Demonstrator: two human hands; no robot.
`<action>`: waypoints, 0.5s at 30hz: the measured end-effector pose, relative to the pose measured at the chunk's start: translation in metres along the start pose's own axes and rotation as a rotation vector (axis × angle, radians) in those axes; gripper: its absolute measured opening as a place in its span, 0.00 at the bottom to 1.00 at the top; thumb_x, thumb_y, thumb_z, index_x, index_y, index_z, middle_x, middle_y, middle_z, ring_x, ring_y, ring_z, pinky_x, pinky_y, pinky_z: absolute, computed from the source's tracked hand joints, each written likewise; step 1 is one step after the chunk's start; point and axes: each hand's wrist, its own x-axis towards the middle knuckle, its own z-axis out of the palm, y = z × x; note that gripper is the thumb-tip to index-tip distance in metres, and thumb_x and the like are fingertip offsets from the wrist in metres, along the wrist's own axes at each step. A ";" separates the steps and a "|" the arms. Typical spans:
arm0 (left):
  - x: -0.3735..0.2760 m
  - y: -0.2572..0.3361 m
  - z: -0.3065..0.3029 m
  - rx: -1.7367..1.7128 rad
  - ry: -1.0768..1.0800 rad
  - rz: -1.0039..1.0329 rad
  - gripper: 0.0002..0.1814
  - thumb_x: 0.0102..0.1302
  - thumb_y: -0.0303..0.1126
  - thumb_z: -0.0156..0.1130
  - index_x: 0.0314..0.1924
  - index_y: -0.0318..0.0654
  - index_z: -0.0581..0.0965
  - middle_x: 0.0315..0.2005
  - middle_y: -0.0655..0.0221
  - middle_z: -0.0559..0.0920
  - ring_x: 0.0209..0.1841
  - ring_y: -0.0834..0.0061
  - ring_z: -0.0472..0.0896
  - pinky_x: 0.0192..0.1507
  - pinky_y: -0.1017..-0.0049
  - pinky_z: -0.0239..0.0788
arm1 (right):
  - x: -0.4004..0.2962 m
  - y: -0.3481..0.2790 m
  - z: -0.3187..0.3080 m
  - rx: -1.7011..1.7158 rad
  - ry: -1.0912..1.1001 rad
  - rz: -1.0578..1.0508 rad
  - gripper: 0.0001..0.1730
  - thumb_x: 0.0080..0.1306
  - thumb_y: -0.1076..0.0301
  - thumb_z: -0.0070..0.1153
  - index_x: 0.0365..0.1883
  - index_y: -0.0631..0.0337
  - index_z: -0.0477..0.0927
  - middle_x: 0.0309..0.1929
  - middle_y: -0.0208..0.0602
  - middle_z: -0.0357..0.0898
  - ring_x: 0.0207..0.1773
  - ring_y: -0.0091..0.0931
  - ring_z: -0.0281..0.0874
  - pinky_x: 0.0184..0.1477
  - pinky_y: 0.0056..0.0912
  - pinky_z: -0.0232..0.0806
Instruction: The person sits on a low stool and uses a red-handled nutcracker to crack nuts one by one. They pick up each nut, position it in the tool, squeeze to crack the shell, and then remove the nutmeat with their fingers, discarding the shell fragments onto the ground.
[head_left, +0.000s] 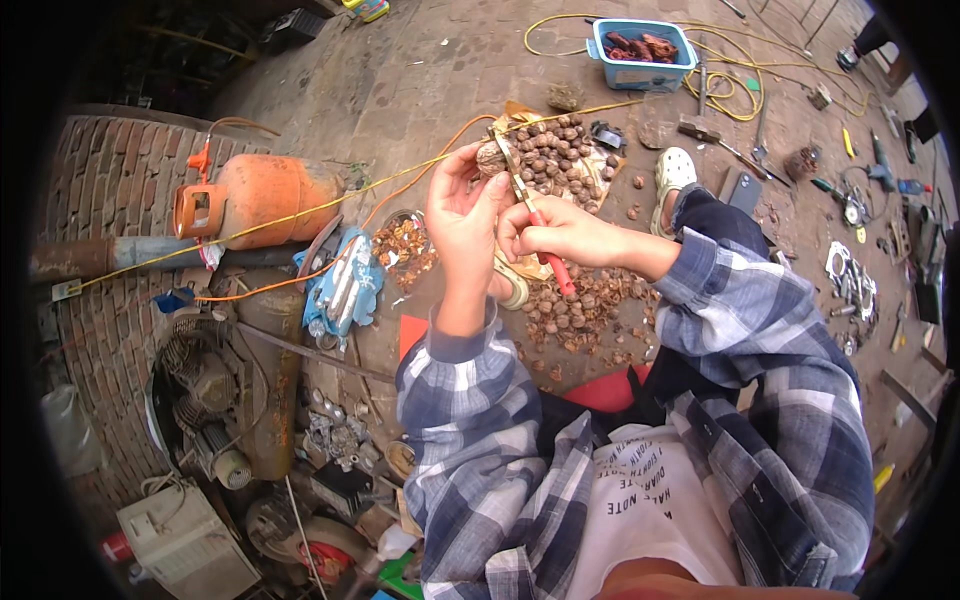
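Observation:
My left hand (466, 206) holds a walnut in its shell (491, 159) between thumb and fingers. My right hand (559, 231) grips the red handle of a metal tool (517, 176), whose long jaw end lies against the walnut; its exact kind is unclear. Behind the hands, a pile of whole walnuts (551, 157) rests on brown paper (613, 176). More walnuts and broken shells (574, 311) are scattered on the ground nearer my body. A container of opened walnut pieces (405, 251) stands left of my left hand.
An orange gas cylinder (270, 196) lies at the left, crossed by a yellow cable. Beyond the walnuts stands a blue plastic tub (651, 75) with reddish-brown contents. A hammer (701, 129) and a phone (741, 191) lie right of my shoe (675, 171). An air compressor (217, 397) stands lower left.

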 end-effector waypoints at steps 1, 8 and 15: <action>0.000 0.002 -0.001 -0.009 0.024 -0.041 0.20 0.61 0.17 0.61 0.53 0.29 0.70 0.47 0.61 0.78 0.49 0.73 0.77 0.53 0.75 0.70 | 0.002 0.001 0.000 -0.010 -0.012 -0.060 0.10 0.59 0.68 0.44 0.27 0.62 0.76 0.31 0.30 0.76 0.48 0.21 0.72 0.57 0.30 0.61; 0.004 0.004 -0.016 -0.207 0.125 -0.227 0.18 0.65 0.21 0.58 0.54 0.29 0.68 0.48 0.60 0.77 0.52 0.72 0.77 0.56 0.74 0.72 | 0.005 -0.003 -0.018 -0.182 0.393 -0.221 0.17 0.65 0.63 0.52 0.48 0.62 0.80 0.47 0.36 0.74 0.29 0.20 0.77 0.36 0.21 0.70; -0.007 0.012 -0.006 -0.133 -0.069 -0.269 0.18 0.65 0.23 0.58 0.55 0.30 0.71 0.48 0.62 0.77 0.49 0.73 0.78 0.53 0.74 0.73 | 0.000 -0.022 -0.028 -0.523 0.482 -0.311 0.22 0.57 0.68 0.66 0.51 0.60 0.80 0.35 0.32 0.81 0.39 0.20 0.79 0.41 0.23 0.71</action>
